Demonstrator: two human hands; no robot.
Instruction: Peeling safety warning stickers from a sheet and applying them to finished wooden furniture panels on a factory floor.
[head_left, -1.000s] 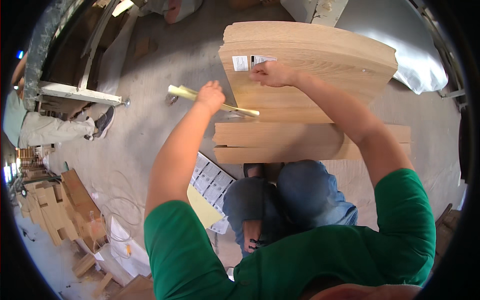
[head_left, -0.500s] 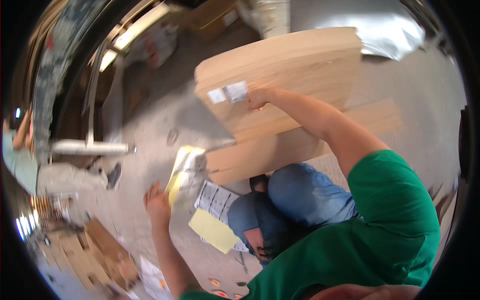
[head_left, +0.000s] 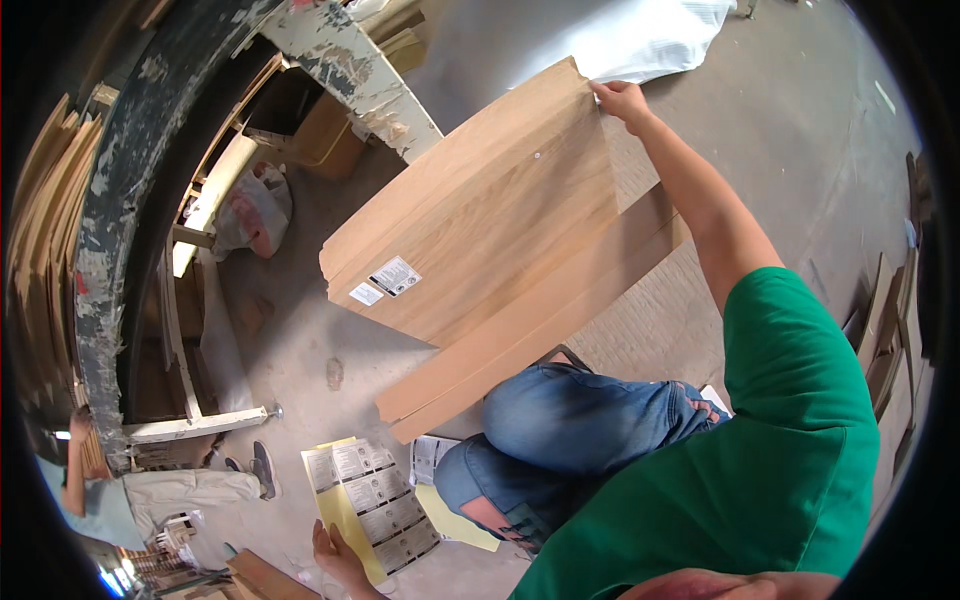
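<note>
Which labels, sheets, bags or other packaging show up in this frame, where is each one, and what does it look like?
Larger sticker: lower left of the wooden board held by the right hand; white rectangle, dark print.
Smaller sticker: beside it, plain white.
Label sheet: on the floor by the left hand; yellow backing, rows of white labels.
Second label sheet: beside the knee.
Plastic bag: by the wooden frame, whitish with red inside.
</note>
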